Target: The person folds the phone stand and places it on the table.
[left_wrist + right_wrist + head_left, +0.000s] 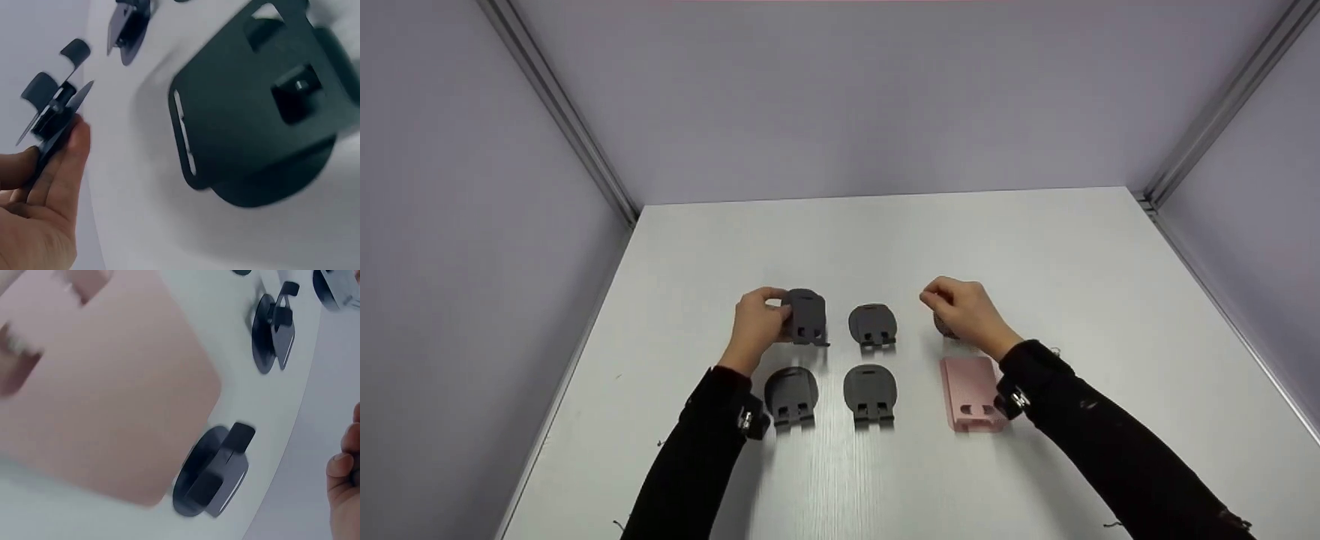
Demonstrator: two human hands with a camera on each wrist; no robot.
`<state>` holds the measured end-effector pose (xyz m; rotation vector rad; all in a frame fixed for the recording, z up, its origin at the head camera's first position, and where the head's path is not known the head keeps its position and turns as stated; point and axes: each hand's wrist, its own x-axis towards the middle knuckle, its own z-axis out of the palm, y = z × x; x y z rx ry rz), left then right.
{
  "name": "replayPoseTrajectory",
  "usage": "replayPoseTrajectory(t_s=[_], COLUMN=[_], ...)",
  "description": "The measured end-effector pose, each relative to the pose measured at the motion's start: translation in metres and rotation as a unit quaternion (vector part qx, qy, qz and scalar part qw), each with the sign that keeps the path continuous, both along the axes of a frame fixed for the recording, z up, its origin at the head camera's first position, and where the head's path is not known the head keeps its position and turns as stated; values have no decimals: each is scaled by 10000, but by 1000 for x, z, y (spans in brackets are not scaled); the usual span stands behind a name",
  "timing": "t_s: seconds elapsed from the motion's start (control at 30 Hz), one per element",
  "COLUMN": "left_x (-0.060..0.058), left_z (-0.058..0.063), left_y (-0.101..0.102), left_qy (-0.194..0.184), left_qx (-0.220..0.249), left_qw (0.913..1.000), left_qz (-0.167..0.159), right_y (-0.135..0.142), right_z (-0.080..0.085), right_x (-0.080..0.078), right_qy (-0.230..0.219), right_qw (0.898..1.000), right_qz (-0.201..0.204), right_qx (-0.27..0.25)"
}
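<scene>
My left hand (759, 322) grips a dark grey folding phone stand (808, 316) at the back left, fingers and thumb on its round base. The left wrist view shows this stand (53, 115) side-on, its two bent lips pointing up. My right hand (969, 313) hovers at the back right with fingers curled and thumb against them; nothing shows in its grasp. Partly hidden beneath it in the head view is another dark stand (211, 472), which sits on the table apart from the hand. Between the hands stands a dark stand (873, 325).
Two more dark stands, one front left (791, 396) and one front middle (871, 394), are on the white table (660, 435). A pink stand (969, 390) lies near the right sleeve. Pale walls (847, 97) enclose the table's back and sides.
</scene>
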<state>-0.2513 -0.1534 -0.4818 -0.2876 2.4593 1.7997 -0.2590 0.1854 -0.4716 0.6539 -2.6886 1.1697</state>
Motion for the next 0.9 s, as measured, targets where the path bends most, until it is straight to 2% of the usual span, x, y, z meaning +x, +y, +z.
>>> replayPoseTrajectory(t_s=[0.1, 0.23, 0.4, 0.57, 0.73, 0.9], left_x=[2, 3, 6, 7, 8, 11], left_z=[-6, -13, -19, -20, -19, -18], left_y=[-7, -12, -16, -16, -14, -13], left_qy=[-294, -546, -689, -460, -211, -154], left_qx=[-10, 19, -101, -1020, -1973, -2377], left_qw=[9996, 9985, 9975, 9937, 9801, 9712], left_qz=[-28, -70, -78, -13, -1, 5], right_y=[15, 33, 46, 54, 63, 71], right_z=[-1, 0, 0, -2, -4, -6], right_x=[0, 1, 2, 2, 2, 2], right_qy=[15, -218, -418, -488, -504, -602], right_qw=[9998, 9991, 9980, 9965, 9955, 9941], right_qz=[-123, -321, -458, -647, -776, -858], right_qx=[148, 160, 134, 181, 206, 277])
